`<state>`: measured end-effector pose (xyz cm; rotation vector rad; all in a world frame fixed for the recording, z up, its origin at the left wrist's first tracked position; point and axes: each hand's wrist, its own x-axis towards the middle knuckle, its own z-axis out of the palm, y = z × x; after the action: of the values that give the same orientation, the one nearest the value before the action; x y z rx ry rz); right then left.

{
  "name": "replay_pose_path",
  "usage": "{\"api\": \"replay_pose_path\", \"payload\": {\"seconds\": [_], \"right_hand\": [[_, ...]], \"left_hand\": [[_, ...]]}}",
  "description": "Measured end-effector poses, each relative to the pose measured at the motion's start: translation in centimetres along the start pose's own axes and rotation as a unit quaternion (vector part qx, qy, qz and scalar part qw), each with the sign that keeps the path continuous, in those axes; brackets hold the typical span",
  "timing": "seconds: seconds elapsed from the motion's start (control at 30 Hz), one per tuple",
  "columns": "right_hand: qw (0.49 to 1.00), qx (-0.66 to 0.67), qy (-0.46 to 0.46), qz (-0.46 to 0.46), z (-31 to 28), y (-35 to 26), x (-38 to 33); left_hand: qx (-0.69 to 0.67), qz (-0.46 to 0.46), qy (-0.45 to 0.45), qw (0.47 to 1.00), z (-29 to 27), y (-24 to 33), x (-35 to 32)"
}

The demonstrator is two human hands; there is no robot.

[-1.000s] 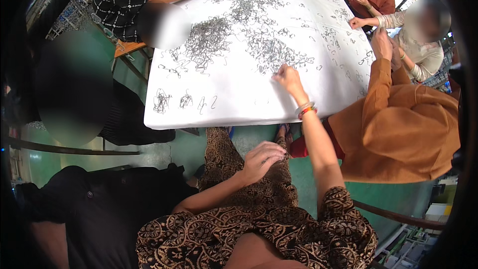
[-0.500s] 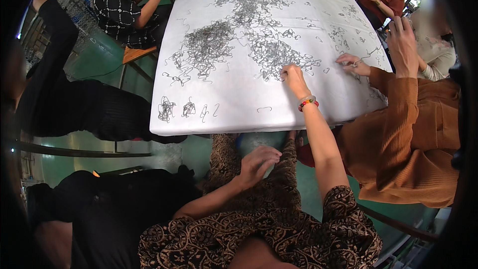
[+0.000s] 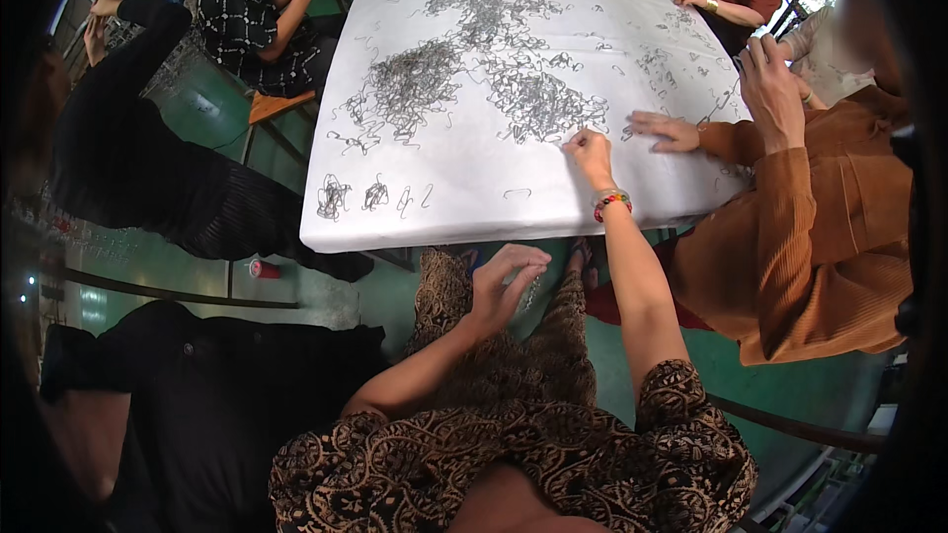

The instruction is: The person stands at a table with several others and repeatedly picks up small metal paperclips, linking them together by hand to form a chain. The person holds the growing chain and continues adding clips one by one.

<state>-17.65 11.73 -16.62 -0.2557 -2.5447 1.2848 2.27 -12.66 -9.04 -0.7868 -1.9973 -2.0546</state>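
Note:
Many thin, dark, bent wire hooks point(image 3: 548, 99) lie in loose heaps on a white-covered table point(image 3: 454, 202). My right hand point(image 3: 592, 155), with beads at its wrist, is closed in a pinch just off the near right edge of the closest heap. What its fingertips hold is too small to make out. Lower down, in front of the table edge, my left hand point(image 3: 504, 284) has thumb and fingers drawn together. A faint, silvery, chain-like strand point(image 3: 532, 293) shows just below those fingertips; I cannot tell whether it is held.
Small clumps of hooks point(image 3: 334, 197) and a single hook point(image 3: 516, 193) lie along the near edge. To my right, a person's hand point(image 3: 667, 131) reaches over the table close to mine. Other people sit around it. A red can point(image 3: 263, 268) is below at left.
My right hand has drawn back slightly from the heap. My left hand is nearer the table edge. The hand of the person on my right has moved left, toward mine.

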Motion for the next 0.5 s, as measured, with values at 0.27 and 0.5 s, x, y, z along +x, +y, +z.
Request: {"api": "replay_pose_path", "payload": {"seconds": [0.27, 0.5], "right_hand": [[0.928, 0.367, -0.05, 0.033, -8.5, -10.6, -17.2], [0.948, 0.317, 0.019, 0.003, -8.0, -14.0, -23.8]], "left_hand": [[-0.008, -0.092, -0.02, 0.995, 0.4, -0.6, 0.1], [-0.029, -0.151, -0.073, 0.985, 0.9, -0.1, 0.8]]}}
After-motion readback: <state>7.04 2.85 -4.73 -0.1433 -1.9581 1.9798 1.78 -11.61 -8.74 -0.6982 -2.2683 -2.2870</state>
